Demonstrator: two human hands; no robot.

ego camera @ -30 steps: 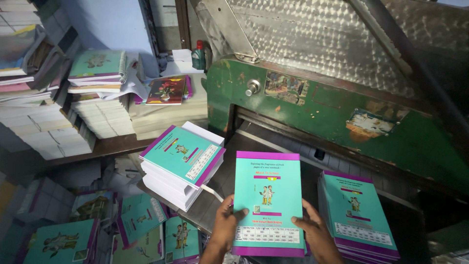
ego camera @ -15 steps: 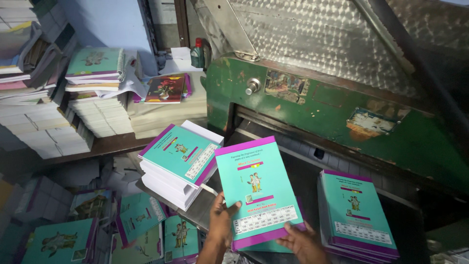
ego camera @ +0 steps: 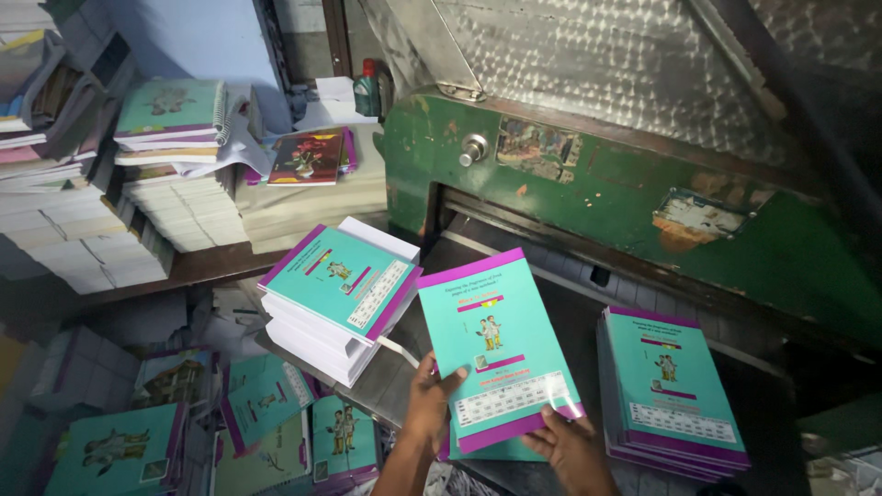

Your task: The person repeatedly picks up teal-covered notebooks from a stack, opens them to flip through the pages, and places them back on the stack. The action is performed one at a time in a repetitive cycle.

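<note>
I hold a thin bundle of teal booklets (ego camera: 501, 354) above the worktop (ego camera: 570, 312), just left of the stack (ego camera: 675, 390). My left hand (ego camera: 424, 404) pinches its side, my right hand (ego camera: 574, 445) its bottom corner. It looks light, floppy and glossy, so gripping opposite edges seems safest.

Below the teal booklet (ego camera: 496, 354), both forearms run off the bottom edge, and the right hand (ego camera: 571, 447) is partly cut there. The left hand's (ego camera: 430, 404) fingers are hidden behind that booklet's cover. Its small print is too fine to make out. Left of it, the booklets on the floor (ego camera: 119, 450) are cropped at the bottom edge and lie in dim shadow.
</note>
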